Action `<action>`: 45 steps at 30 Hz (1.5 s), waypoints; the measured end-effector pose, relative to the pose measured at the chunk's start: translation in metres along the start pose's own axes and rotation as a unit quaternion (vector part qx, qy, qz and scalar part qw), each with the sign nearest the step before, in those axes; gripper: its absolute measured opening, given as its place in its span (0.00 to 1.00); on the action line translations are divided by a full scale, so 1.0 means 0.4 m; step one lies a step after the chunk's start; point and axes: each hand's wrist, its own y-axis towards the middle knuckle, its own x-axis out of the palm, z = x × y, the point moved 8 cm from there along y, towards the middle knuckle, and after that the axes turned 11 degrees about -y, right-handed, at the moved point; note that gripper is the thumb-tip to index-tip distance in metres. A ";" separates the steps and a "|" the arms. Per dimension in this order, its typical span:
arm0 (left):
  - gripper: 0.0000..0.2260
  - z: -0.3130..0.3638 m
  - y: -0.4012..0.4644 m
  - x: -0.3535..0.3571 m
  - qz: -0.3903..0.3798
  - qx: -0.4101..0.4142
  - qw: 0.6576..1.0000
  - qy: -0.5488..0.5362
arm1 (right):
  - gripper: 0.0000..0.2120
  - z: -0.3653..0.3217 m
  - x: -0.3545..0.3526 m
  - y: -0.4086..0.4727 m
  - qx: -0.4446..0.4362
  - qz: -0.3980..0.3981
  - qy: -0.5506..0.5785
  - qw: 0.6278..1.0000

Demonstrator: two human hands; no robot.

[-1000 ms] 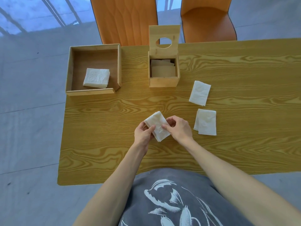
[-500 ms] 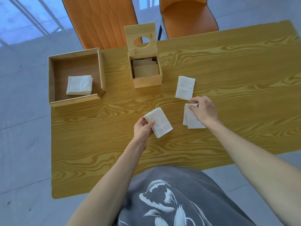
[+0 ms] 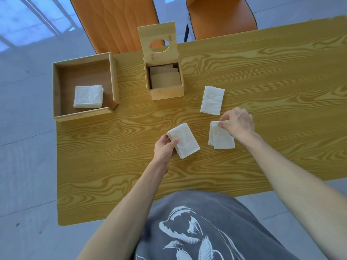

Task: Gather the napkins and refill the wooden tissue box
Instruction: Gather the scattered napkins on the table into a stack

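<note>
Wood-grain table (image 3: 262, 81) carries an open tray (image 3: 56, 91) and the wooden tissue box (image 3: 166, 92), lid raised, napkins inside. Left hand (image 3: 164, 149) pinches a folded napkin (image 3: 185, 140). Right hand (image 3: 237, 123) grips the far edge of a second napkin (image 3: 220, 137). A third napkin (image 3: 212, 100) lies beside the box.

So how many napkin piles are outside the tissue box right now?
4: one in the left hand, one under the right hand, one on the table, one in the tray. More lie inside the box.
</note>
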 end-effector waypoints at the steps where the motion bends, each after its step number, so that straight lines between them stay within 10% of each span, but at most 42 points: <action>1: 0.14 0.000 0.000 0.000 -0.001 -0.001 1.000 -0.001 | 0.10 -0.001 -0.002 0.002 -0.002 0.003 0.016 1.000; 18: 0.12 0.000 -0.021 -0.048 0.010 0.003 0.999 -0.048 | 0.11 -0.084 -0.017 -0.049 -0.077 -0.113 0.494 0.859; 30: 0.10 0.002 -0.029 -0.049 -0.034 -0.009 0.998 -0.046 | 0.12 -0.273 0.041 -0.102 -0.191 -0.237 0.395 0.867; 45: 0.17 0.013 -0.007 -0.034 -0.064 -0.003 0.997 -0.036 | 0.08 -0.337 0.055 -0.052 -0.180 -0.091 0.294 0.934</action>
